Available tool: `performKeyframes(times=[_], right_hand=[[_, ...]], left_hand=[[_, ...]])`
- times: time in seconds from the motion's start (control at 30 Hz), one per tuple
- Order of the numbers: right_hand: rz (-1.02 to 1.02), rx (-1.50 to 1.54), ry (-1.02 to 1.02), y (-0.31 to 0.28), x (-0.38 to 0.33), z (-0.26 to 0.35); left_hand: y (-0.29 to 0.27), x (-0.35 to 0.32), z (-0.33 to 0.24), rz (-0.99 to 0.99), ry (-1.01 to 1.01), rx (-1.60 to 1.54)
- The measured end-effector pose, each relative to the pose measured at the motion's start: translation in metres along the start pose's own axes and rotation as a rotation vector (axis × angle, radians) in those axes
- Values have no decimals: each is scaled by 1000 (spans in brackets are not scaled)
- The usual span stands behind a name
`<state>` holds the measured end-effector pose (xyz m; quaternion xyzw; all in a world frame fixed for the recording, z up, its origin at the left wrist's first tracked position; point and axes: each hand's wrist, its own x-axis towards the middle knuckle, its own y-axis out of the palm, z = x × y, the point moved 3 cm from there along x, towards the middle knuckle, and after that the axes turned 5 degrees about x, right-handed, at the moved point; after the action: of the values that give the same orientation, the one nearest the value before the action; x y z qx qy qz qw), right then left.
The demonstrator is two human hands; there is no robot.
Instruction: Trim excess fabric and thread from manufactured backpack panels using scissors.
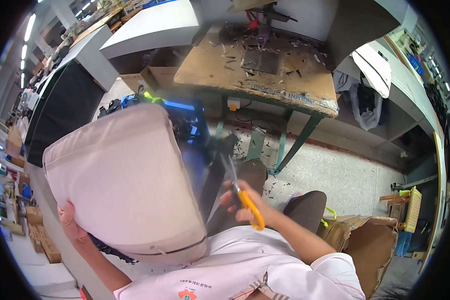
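I wear a white short-sleeved shirt [245, 270] with a small red-orange emblem [187, 294] on the chest and a plaid-trimmed placket [259, 289]; my forearms are bare, and dark trousers [307, 210] cover my knees.

Bright ceiling light, fisheye-bent edges, slight blur

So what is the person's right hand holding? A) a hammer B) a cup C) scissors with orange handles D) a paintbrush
C: the right hand grips scissors with orange handles, blades pointing up and away, while the left hand holds up a pale pink padded bag.
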<state>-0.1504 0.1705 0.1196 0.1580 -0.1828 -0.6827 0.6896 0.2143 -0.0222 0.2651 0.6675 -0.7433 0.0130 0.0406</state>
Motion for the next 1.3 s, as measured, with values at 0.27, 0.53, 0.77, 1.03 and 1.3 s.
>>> performKeyframes(times=[0.27, 0.53, 0.77, 1.03, 1.3], right_hand=[[-272, -121, -267, 21, 19, 21], [-691, -187, -415, -44, 63, 100], [-752, -14, -344, -94, 88, 130], [-813, -34, -292, -108, 95, 146], [-850, -34, -308, -121, 92, 160]], left_hand=[[56, 32, 57, -81, 62, -403], [167, 75, 93, 137, -10, -748], [228, 101, 112, 171, -121, -827], [250, 112, 119, 139, -147, -797], [267, 116, 129, 158, -174, -806]])
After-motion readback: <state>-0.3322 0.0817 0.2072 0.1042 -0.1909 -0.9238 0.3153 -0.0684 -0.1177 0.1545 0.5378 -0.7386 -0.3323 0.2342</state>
